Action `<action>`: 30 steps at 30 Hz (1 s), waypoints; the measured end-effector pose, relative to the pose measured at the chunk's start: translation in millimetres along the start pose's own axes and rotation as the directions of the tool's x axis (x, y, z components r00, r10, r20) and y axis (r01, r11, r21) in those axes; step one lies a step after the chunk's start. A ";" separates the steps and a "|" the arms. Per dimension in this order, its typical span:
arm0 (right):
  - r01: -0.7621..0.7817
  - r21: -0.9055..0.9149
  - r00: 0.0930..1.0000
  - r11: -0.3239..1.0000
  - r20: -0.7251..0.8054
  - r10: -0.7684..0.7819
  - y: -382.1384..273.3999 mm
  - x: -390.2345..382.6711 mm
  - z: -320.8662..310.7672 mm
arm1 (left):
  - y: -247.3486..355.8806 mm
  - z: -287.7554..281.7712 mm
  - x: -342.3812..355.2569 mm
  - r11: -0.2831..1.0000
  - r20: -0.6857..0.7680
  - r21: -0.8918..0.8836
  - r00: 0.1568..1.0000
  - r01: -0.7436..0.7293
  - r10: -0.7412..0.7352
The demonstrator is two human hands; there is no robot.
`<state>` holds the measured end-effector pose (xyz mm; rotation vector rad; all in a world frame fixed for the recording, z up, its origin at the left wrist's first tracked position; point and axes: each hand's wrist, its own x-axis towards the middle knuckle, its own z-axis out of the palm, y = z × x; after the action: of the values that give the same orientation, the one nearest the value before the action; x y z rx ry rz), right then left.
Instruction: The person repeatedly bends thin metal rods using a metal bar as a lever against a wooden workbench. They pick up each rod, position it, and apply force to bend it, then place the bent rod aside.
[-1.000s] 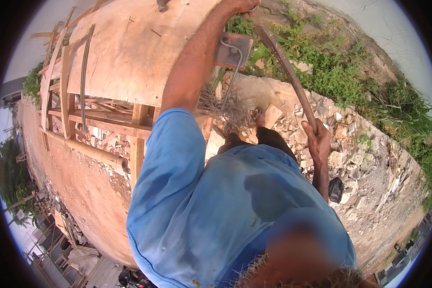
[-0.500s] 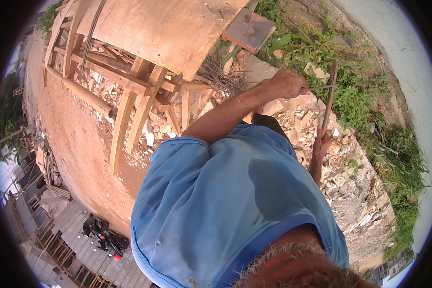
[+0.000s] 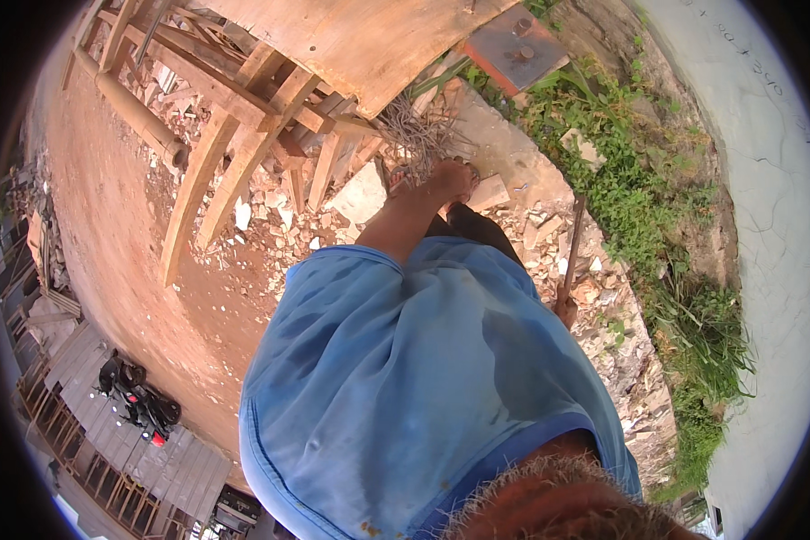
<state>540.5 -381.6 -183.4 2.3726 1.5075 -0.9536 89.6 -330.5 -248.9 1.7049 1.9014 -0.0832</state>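
Note:
My left hand (image 3: 456,179) reaches forward over the rubble, close to a tangled heap of thin metal rods (image 3: 418,130). Its fingers look curled, but whatever they hold, if anything, is hidden. On the right, near my side, my right hand (image 3: 566,310) is wrapped round the lower end of a long rusty metal bar (image 3: 575,243). The bar stands up and away from me, its far end by the weeds.
A plywood board (image 3: 378,45) on wooden trestle legs (image 3: 202,180) stands ahead. A bolted metal plate (image 3: 517,49) sits at its right corner. Broken rubble (image 3: 360,193) covers the ground. Weeds (image 3: 621,171) line a pale wall (image 3: 769,270) at right. A motorcycle (image 3: 139,396) is behind left.
My left hand has moved left, away from the bar, toward the rod heap; the thin metal rod seen in it no longer shows. My right hand has lowered the bar nearer my body.

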 end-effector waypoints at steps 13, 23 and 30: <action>0.228 0.011 0.937 0.974 0.270 -0.222 -53.1 11.4 2.9 | -41.8 -156.0 -156.1 0.884 0.272 -0.466 0.950 -0.011 0.155; 0.230 0.088 0.957 0.969 0.160 -0.242 -102.5 -48.9 30.3 | -170.4 -422.2 -239.0 0.347 -0.489 -0.811 0.871 -0.471 0.040; 0.114 0.181 0.991 0.977 0.047 -0.124 -109.7 -87.8 57.6 | -311.5 -540.2 -144.3 0.703 -0.796 -0.566 0.507 -0.429 -0.331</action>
<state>396.8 -422.2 -155.5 2.3703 1.6208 -1.2221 -398.1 -292.4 164.0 1.2413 2.0174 1.6806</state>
